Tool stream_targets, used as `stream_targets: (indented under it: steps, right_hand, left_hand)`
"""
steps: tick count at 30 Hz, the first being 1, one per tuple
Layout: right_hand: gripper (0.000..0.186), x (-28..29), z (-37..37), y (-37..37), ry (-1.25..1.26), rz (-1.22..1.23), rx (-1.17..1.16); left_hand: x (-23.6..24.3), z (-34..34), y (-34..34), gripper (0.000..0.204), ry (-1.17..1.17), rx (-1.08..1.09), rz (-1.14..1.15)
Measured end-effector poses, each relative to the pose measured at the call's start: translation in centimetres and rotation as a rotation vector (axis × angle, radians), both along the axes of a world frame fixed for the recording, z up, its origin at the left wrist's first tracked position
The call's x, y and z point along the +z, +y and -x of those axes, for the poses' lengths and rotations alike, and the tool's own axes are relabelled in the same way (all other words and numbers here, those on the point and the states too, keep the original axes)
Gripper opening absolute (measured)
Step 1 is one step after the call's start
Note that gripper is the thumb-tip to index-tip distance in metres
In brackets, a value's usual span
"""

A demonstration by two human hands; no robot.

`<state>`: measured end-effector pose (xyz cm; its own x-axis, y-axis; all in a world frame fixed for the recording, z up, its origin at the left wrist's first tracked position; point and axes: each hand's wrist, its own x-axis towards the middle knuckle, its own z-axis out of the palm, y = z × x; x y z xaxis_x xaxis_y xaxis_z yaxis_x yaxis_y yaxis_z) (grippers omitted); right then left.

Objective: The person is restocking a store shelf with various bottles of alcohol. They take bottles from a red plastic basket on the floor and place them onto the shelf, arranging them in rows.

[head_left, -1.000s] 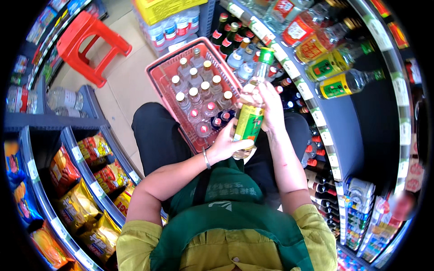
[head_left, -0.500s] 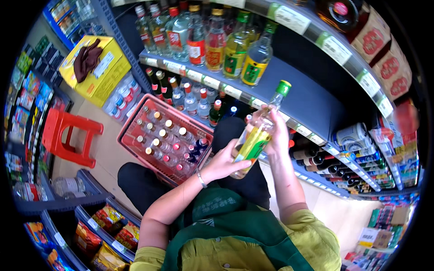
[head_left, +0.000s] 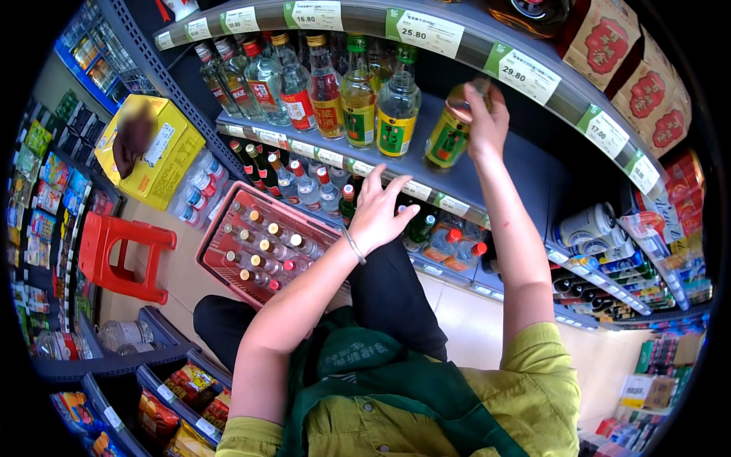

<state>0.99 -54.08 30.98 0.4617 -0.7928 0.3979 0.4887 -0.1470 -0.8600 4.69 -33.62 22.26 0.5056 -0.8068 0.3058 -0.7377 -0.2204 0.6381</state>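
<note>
My right hand (head_left: 487, 118) grips a clear bottle with a green and yellow label (head_left: 446, 145), slightly tilted over the middle shelf (head_left: 525, 179); the fingers hide its upper part. Whether its base touches the shelf, I cannot tell. Just left of it stands a row of glass bottles with red, yellow and green labels (head_left: 330, 99). My left hand (head_left: 378, 209) hovers by that shelf's front edge with fingers spread and nothing held. Below and left of it is a pink plastic basket (head_left: 213, 250) of bottles with pale and red caps (head_left: 270, 245).
A red stool (head_left: 126, 251) and a yellow box on bottled water (head_left: 171, 175) stand at the left. Snack bags (head_left: 186, 381) fill a low shelf behind my left arm. Brown cartons (head_left: 640, 99) sit on the upper shelf; cans (head_left: 586, 228) and more bottles are on lower shelves.
The bottle has moved from in front of my body forward onto the middle shelf in my right hand. My left hand has let go of it and opened. The view has turned toward the shelf.
</note>
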Motion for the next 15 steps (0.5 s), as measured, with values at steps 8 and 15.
stream_targets:
  steps: [8, 15]
  right_hand:
    - [0.03, -2.8, -5.6, -2.6, -0.025, 0.169, -0.012]
    - [0.033, -3.5, -8.0, -3.3, 0.001, 0.138, 0.063]
  left_hand:
    - [-1.1, -1.8, -3.0, 0.054, 0.009, 0.084, -0.02]
    - [-1.5, -2.8, -3.8, 0.052, 0.053, 0.109, -0.013]
